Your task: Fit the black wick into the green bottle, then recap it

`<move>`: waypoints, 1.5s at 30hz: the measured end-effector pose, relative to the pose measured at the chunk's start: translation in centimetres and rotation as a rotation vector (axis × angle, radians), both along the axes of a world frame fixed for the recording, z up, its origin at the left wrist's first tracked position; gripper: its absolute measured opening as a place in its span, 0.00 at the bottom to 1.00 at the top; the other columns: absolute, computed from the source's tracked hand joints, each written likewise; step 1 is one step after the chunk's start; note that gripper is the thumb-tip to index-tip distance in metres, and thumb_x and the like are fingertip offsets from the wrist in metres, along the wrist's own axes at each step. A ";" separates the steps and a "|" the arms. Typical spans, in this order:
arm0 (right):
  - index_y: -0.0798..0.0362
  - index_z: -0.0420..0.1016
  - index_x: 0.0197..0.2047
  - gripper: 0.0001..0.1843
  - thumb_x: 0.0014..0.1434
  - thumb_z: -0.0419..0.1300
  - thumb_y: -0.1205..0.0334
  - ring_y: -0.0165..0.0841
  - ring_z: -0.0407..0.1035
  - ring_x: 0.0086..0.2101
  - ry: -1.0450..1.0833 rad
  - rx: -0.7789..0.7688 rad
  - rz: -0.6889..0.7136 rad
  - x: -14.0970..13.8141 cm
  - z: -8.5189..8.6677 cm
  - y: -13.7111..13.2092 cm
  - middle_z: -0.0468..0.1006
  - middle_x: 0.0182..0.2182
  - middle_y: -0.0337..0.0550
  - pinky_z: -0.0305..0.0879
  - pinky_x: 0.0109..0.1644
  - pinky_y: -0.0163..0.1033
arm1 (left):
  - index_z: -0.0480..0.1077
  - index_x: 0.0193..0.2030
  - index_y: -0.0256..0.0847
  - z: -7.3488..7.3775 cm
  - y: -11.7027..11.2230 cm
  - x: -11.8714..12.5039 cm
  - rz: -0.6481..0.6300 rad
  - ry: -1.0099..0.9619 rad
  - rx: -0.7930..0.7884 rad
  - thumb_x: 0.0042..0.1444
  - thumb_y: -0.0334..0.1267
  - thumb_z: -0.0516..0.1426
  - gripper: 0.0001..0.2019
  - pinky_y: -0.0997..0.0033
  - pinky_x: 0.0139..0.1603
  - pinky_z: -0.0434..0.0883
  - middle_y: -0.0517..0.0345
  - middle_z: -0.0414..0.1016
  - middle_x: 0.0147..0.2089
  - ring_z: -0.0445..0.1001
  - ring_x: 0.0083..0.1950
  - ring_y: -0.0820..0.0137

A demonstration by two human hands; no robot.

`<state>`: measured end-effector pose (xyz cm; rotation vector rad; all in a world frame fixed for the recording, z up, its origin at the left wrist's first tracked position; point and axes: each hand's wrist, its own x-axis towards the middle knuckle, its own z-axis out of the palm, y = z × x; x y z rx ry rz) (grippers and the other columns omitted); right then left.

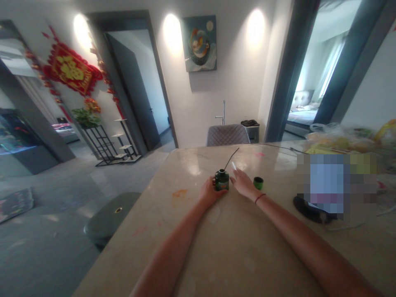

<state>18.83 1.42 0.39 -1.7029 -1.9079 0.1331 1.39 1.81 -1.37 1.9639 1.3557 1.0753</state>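
A small dark green glass bottle (222,180) with an open neck stands upright on the table. My left hand (210,192) is closed around its left side and base. Just right of the bottle is my right hand (244,182), its fingers together and pointing away from me. A short white object (234,166) sticks out at its fingertips, too small to name. A thin dark stick (232,158) slants up and right from behind the bottle's neck; whether it touches the bottle I cannot tell. Beside my right wrist sits a green cap (258,182) with a dark opening.
The pale stone table (192,243) bears orange and pink stains. On its right are a round black item (312,210), a blurred-out patch and plastic bags (340,138). A thin cable (275,145) runs along the far edge. A quilted chair (228,135) and a green stool (111,216) stand around it.
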 end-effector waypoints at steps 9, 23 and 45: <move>0.66 0.50 0.62 0.30 0.62 0.44 0.56 0.44 0.44 0.61 -0.222 -0.205 -0.041 0.3 -1.9 1.5 0.51 0.61 0.63 0.46 0.60 0.45 | 0.63 0.46 0.42 -0.3 0.2 0.1 0.025 0.032 -0.008 0.31 0.45 0.66 0.32 0.67 0.38 0.67 0.51 0.73 0.40 0.72 0.38 0.64; 0.67 0.74 0.39 0.15 0.57 0.48 0.70 0.42 0.68 0.44 -0.239 -0.205 -0.161 0.6 0.7 1.3 0.74 0.40 0.63 0.61 0.45 0.39 | 0.62 0.49 0.42 -0.2 0.3 -0.1 0.028 0.134 -0.038 0.33 0.49 0.64 0.34 0.67 0.39 0.68 0.52 0.72 0.43 0.72 0.40 0.65; 0.56 0.75 0.31 0.08 0.51 0.58 0.60 0.31 0.71 0.26 0.437 0.506 0.094 0.4 11.7 -4.3 0.78 0.27 0.44 0.66 0.31 0.35 | 0.60 0.50 0.43 -0.6 0.6 -0.1 0.014 0.149 -0.024 0.35 0.47 0.64 0.33 0.66 0.42 0.68 0.50 0.72 0.45 0.72 0.45 0.62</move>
